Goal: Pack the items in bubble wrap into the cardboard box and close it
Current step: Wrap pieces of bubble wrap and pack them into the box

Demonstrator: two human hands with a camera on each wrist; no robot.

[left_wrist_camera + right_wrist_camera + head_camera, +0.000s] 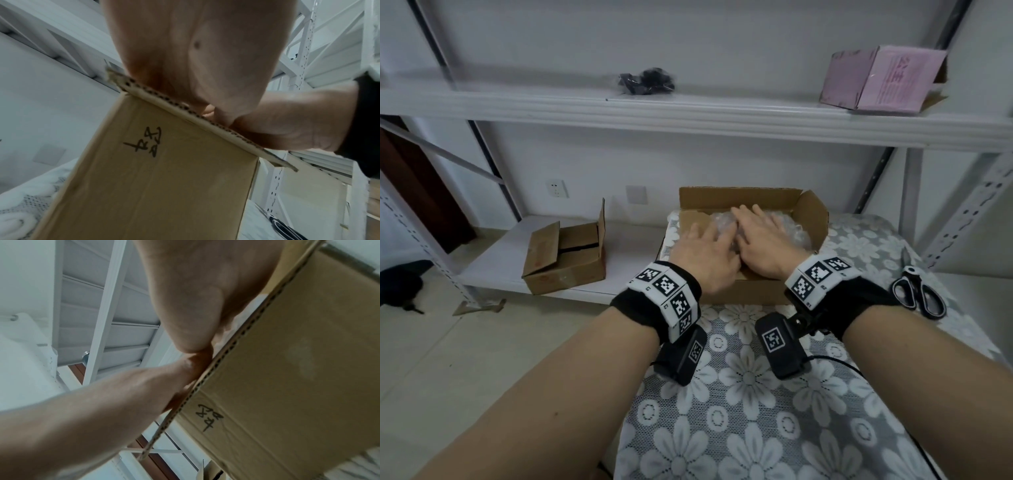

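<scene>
While both reached into the box, the scene stood thus:
Left hand: fingers spread and fairly straight, flat on the bubble wrap at the near-left of the box interior; it gripped nothing.
Right hand: likewise flat and spread, just beside the left, pressing the wrap from above.
Wrap: a clear, crumpled bundle inside the box, mostly hidden under the hands; what it held could not be seen.
Handling: probably light, soft and springy, slick on the surface, and perhaps fragile within; best pressed with flat palms, or cupped from both sides if lifted, not pinched.
Box: open, on the flowered worktop, far flap upright; the corrugated near edge ran under both wrists in the wrist views. Stiff but thin, its flaps were best taken at their free edges and folded along the crease.
Stage: packing looked nearly done; closing not yet begun.
Around: scissors lay to the right, well apart; a second box sat on the low shelf.
</scene>
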